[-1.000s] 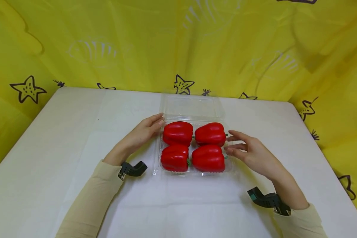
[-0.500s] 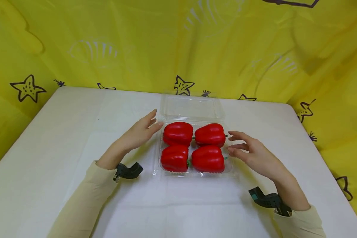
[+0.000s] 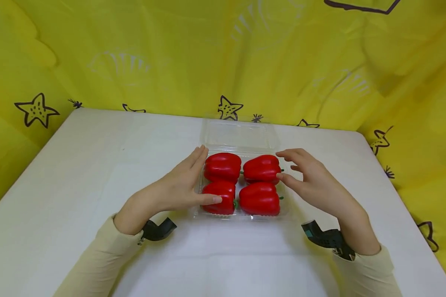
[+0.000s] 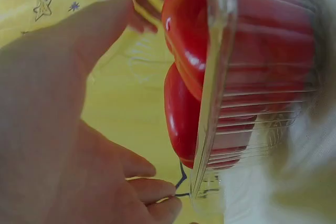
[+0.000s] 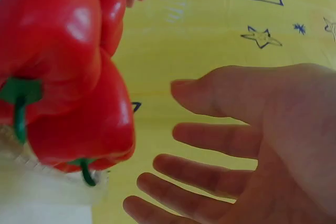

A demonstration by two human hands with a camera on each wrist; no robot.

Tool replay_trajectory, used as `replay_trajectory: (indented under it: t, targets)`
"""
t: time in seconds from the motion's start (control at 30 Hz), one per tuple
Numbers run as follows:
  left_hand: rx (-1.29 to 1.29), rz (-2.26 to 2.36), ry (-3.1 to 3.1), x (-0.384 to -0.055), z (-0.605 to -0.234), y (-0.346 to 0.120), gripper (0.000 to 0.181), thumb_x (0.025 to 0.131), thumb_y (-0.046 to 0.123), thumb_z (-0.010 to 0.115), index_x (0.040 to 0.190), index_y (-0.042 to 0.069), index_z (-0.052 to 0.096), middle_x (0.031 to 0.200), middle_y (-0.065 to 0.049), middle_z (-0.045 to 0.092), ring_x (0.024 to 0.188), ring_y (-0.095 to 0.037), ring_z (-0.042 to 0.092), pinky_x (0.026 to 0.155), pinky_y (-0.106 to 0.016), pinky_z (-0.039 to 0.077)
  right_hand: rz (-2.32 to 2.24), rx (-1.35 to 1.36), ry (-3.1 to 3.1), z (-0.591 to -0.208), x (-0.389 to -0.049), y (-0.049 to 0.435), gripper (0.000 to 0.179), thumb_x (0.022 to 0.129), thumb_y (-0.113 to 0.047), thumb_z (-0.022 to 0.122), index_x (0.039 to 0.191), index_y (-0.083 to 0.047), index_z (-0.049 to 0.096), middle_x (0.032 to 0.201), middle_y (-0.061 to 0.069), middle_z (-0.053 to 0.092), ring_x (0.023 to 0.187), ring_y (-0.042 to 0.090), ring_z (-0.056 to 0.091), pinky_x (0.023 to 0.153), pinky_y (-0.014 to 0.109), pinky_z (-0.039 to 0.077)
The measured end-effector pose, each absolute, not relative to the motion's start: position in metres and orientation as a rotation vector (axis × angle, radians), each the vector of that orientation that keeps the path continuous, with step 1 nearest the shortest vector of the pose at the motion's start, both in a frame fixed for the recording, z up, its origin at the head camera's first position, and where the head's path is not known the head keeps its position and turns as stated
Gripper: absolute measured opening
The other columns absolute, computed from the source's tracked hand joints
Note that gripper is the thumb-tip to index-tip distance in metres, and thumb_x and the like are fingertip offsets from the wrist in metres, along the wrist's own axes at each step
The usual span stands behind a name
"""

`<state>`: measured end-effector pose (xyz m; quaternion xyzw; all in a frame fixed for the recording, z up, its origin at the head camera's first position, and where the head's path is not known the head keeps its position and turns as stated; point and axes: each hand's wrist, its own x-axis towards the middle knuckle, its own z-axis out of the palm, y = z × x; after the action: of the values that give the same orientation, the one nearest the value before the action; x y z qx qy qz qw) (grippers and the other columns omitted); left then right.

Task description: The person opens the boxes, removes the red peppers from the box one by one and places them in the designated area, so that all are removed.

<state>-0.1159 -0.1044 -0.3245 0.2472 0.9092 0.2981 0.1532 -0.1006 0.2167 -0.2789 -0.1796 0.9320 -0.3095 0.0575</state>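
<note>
Several red bell peppers lie in two rows in a clear plastic clamshell box [image 3: 252, 218], its lid [image 3: 239, 136] folded back. My left hand [image 3: 174, 185] is at the box's left side, fingers straight, its thumb over the near left pepper [image 3: 215, 189]; contact is unclear. On the right, my right hand [image 3: 312, 179] hovers with loosely bent, spread fingers beside the far right pepper [image 3: 262, 168]. The right wrist view shows a gap between that hand [image 5: 241, 145] and the peppers [image 5: 84, 119]. Below it lies the near right pepper [image 3: 259, 199], green stem pointing right.
A white-covered table [image 3: 223, 260] carries the box. Yellow cloth [image 3: 171, 62] with drawn stars and fish hangs behind and at both sides. Each wrist wears a black camera mount, one on the left [image 3: 157, 229] and one on the right [image 3: 323, 235].
My left hand first drew away from the box's left edge, then came back with its thumb over the near left pepper. My right hand rose and shifted slightly left, toward the far right pepper.
</note>
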Motion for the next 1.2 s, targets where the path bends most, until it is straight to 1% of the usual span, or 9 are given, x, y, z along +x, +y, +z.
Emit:
replay_trajectory:
  t: [0.1,0.2,0.3,0.5,0.7,0.8,1.0,1.2]
  targets:
    - [0.751,0.756,2.639,-0.113,-0.327,-0.098,0.127,0.074,0.069,0.072,0.159,0.005,0.004,0.168,-0.01,0.002,0.156,-0.029,0.005,0.122,-0.052,0.024,-0.819,-0.616,2.856,-0.277,-0.104,0.211,0.045,0.094,-0.014,0.066,0.137,-0.004,0.053,0.138,0.013,0.053,0.125,0.036,0.052,0.102,0.06,0.048]
    - [0.784,0.67,2.665,-0.108,-0.329,-0.091,0.134,0.068,0.074,0.073,0.159,0.003,0.004,0.168,-0.012,0.003,0.156,-0.03,0.004,0.123,-0.054,0.021,-0.708,-0.682,2.86,-0.28,-0.108,0.208,0.046,0.092,-0.011,0.068,0.135,-0.002,0.055,0.137,0.015,0.054,0.125,0.035,0.052,0.102,0.056,0.049]
    - [0.797,0.56,2.712,-0.104,-0.33,-0.088,0.137,0.066,0.076,0.074,0.158,0.001,0.005,0.168,-0.015,0.004,0.156,-0.031,0.004,0.124,-0.055,0.018,-0.659,-0.712,2.843,-0.286,-0.11,0.208,0.049,0.091,-0.009,0.07,0.136,0.0,0.054,0.139,0.017,0.051,0.127,0.036,0.051,0.102,0.054,0.05]
    - [0.787,0.489,2.757,-0.099,-0.331,-0.088,0.137,0.065,0.074,0.075,0.158,0.0,0.008,0.167,-0.016,0.007,0.156,-0.032,0.007,0.124,-0.054,0.019,-0.676,-0.727,2.844,-0.297,-0.113,0.208,0.055,0.09,-0.012,0.071,0.14,-0.003,0.051,0.144,0.019,0.047,0.131,0.04,0.046,0.103,0.057,0.048]
    - [0.763,0.51,2.757,-0.098,-0.33,-0.091,0.139,0.062,0.073,0.078,0.158,0.0,0.009,0.167,-0.016,0.009,0.155,-0.033,0.008,0.123,-0.053,0.021,-0.688,-0.723,2.823,-0.304,-0.117,0.205,0.06,0.091,-0.016,0.071,0.145,-0.006,0.047,0.148,0.02,0.045,0.132,0.042,0.043,0.097,0.057,0.052]
    - [0.755,0.513,2.761,-0.098,-0.33,-0.092,0.14,0.061,0.072,0.079,0.158,-0.001,0.01,0.167,-0.016,0.01,0.155,-0.033,0.01,0.123,-0.053,0.023,-0.689,-0.751,2.826,-0.307,-0.118,0.204,0.061,0.091,-0.013,0.071,0.146,-0.004,0.046,0.147,0.02,0.045,0.132,0.042,0.042,0.097,0.056,0.053]
    - [0.768,0.515,2.775,-0.101,-0.328,-0.093,0.14,0.061,0.073,0.079,0.157,-0.003,0.01,0.166,-0.018,0.012,0.155,-0.034,0.011,0.123,-0.052,0.022,-0.704,-0.873,2.871,-0.309,-0.123,0.204,0.058,0.089,-0.009,0.072,0.141,0.002,0.05,0.141,0.022,0.05,0.127,0.041,0.048,0.099,0.055,0.052]
    - [0.762,0.527,2.772,-0.104,-0.329,-0.093,0.139,0.061,0.071,0.08,0.157,-0.002,0.011,0.166,-0.018,0.013,0.155,-0.034,0.012,0.123,-0.053,0.022,-0.784,-0.827,2.862,-0.306,-0.126,0.208,0.058,0.091,-0.011,0.071,0.142,0.002,0.049,0.143,0.022,0.049,0.129,0.04,0.048,0.098,0.056,0.052]
